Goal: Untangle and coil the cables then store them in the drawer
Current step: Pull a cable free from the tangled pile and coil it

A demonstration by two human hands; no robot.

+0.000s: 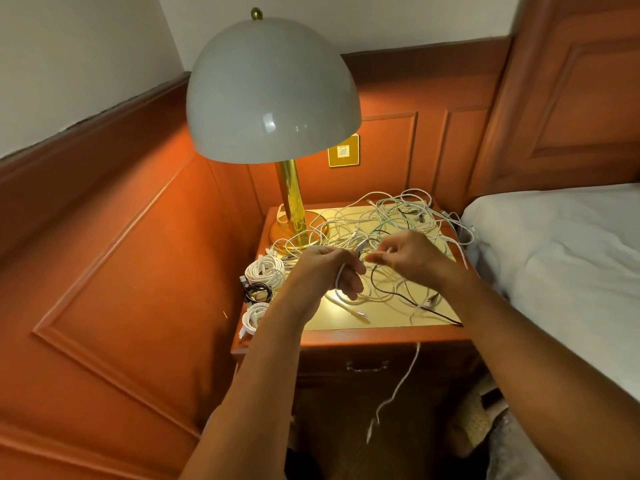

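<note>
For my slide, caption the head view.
Left hand grips a white cable; right hand pinches another above the tangle.

You have three coiled cables: two white coils (265, 267) (252, 317), one black coil (257, 292). One tangled heap of cables (384, 220), one lamp (273, 95), one drawer (367, 367).

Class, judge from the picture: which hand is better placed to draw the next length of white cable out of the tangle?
Right hand: nearest the tangled white cables, pinching one strand. Left hand already grips a cable.

bed (554, 258) cut off at right, cable tangle (391, 220) strands indistinguishable
</note>
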